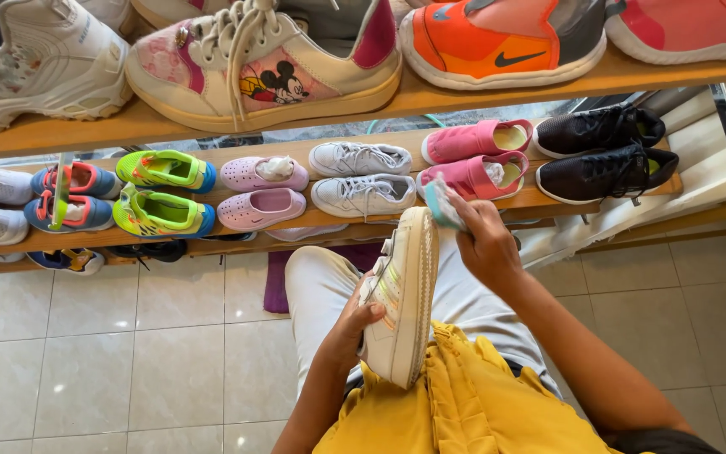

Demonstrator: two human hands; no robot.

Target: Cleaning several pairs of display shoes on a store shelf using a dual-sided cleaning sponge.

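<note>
My left hand grips a white sneaker from its side, sole turned to the right and toe pointing away from me. My right hand is closed on a small light-blue and white cloth, held against the toe end of the sneaker's sole. Both hands are over my lap, above grey trousers and a yellow garment.
A wooden shoe rack stands in front of me. Its lower shelf holds several pairs: blue, green, lilac, white, pink and black. The upper shelf holds cream, white and orange sneakers. White tiled floor lies to the left.
</note>
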